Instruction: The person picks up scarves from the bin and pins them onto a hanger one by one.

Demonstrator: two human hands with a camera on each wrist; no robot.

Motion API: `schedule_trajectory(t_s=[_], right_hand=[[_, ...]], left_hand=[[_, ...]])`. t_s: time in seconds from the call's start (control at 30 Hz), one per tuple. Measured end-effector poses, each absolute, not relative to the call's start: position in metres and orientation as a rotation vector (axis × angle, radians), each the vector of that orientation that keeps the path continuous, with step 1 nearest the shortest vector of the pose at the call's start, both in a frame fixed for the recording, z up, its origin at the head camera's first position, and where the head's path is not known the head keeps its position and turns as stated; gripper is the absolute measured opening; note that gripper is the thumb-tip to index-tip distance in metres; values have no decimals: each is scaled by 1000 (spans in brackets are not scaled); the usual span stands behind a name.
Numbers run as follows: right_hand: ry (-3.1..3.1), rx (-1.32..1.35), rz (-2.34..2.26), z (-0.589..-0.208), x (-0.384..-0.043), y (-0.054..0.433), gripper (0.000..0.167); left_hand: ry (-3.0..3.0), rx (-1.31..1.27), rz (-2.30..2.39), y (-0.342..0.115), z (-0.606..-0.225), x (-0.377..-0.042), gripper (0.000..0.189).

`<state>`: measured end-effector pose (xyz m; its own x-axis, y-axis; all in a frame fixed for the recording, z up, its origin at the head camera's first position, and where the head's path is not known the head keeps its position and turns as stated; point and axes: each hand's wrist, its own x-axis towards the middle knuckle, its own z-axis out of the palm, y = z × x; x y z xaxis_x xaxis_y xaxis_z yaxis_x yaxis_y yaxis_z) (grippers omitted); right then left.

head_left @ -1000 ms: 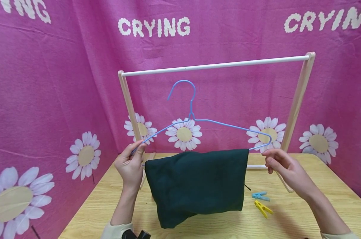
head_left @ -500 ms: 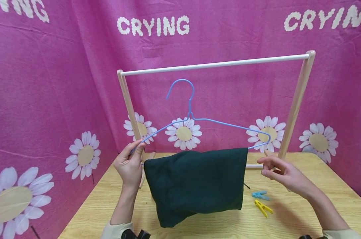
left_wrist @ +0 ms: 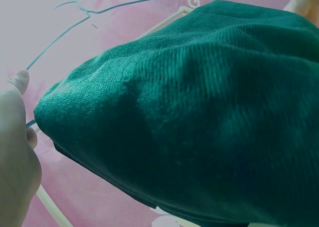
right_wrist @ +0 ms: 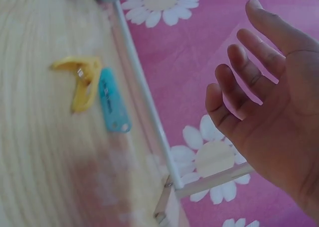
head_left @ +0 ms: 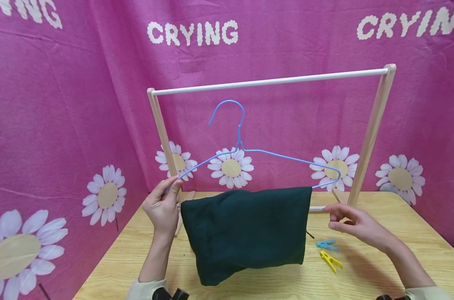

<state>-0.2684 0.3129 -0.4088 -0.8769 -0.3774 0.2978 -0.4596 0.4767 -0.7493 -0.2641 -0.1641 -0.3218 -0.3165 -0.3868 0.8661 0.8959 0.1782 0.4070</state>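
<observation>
My left hand pinches the left corner of a blue wire hanger between thumb and fingers, holding it up with its hook on top. Over the hanger's lower bar drapes a folded dark green cloth, hanging down in front and hiding most of that bar. In the left wrist view the cloth fills most of the picture, its edge close beside the left hand. My right hand holds nothing and hovers right of the cloth, below the hanger's right corner. Its fingers are loosely bent in the right wrist view.
Behind the hanger stands a rack with a white top rail and wooden posts. On the wooden table lie a blue clothespin and a yellow clothespin, below the right hand. Pink curtains with daisies surround the table.
My right hand has drawn back from the hanger's right corner, moving slightly down. The left hand, hanger and green cloth have stayed almost in place.
</observation>
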Motion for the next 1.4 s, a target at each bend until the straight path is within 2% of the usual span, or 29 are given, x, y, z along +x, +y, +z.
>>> schedule_trajectory(t_s=[0.2,0.53,1.4], right_hand=[[-2658,734,1406,-419,-272,316,45],[-2752,804,1417,-429,-273,322,45],[-2982,659,1599,-462,-287,339,53]], left_hand=[[-1313,-565,-1422,-164,-322,-264,17],[-1311,-596,-1390,-163,-321,-267,18],[-1325,-599,-1376,-161,-324,-266,18]])
